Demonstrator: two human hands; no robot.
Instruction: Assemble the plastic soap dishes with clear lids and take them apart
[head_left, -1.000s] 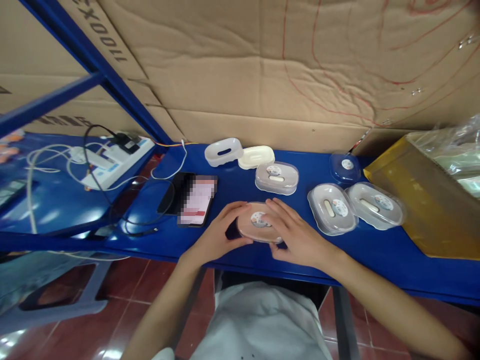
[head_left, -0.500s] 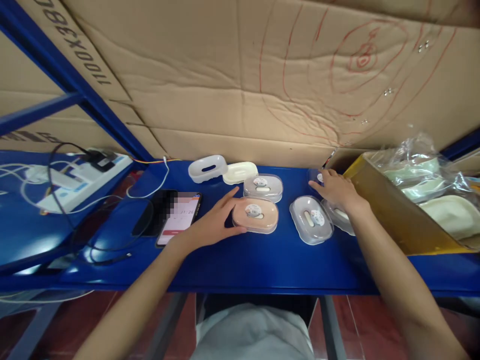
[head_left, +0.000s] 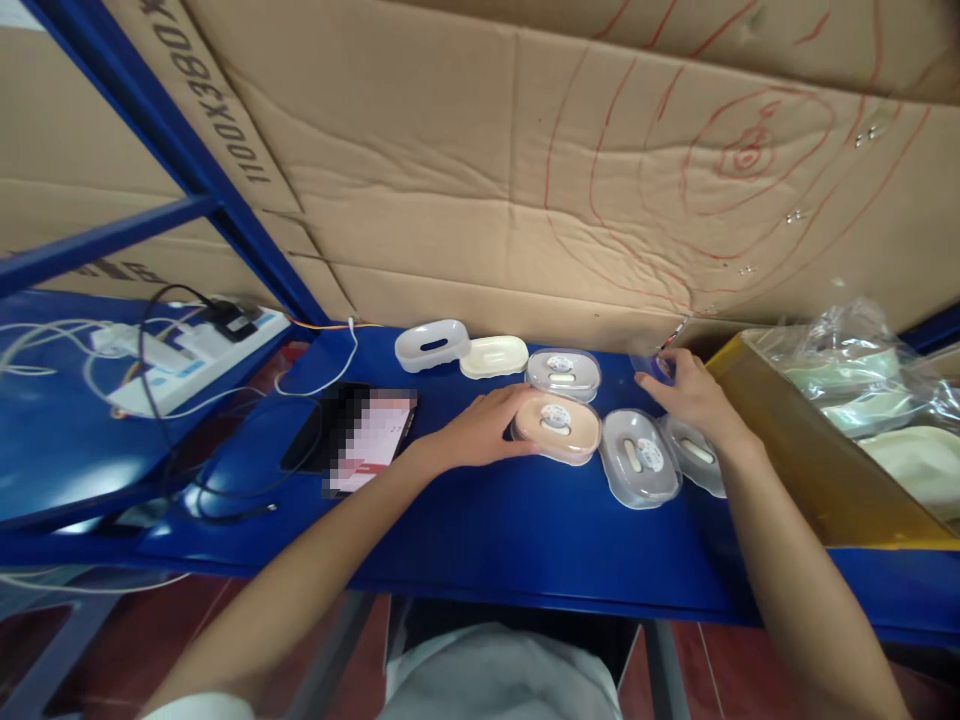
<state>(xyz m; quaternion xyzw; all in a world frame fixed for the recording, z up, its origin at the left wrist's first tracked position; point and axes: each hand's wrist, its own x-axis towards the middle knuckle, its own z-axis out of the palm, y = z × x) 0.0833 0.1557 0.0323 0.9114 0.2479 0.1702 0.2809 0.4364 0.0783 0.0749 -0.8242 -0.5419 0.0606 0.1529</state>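
Observation:
My left hand (head_left: 487, 428) is curled around the left end of a peach soap box (head_left: 574, 440) with a clear lid and a round sticker. Directly behind that box is a light grey lidded soap box (head_left: 544, 375). My right hand (head_left: 686, 388) is at the back right, its thumb and fingers closed on a clear plastic lid (head_left: 646, 362) with a sticker, partly hidden by the fingers. Two more grey lidded boxes lie in front: one grey box (head_left: 626, 480) in full view, the other grey box (head_left: 694, 455) partly behind my right wrist.
An open grey tray (head_left: 409, 355) and a cream soap dish (head_left: 480, 367) stand by the cardboard wall (head_left: 420, 200). A yellow-brown bin (head_left: 772, 450) with bagged parts is on the right. A phone (head_left: 375, 440), cables and a power strip (head_left: 202, 362) lie left on the blue table (head_left: 510, 540).
The view has shifted. My left hand has slid the peach box rightward, closer to the grey box on the right; the grey box behind has shifted right too. The right hand stays by the clear lid.

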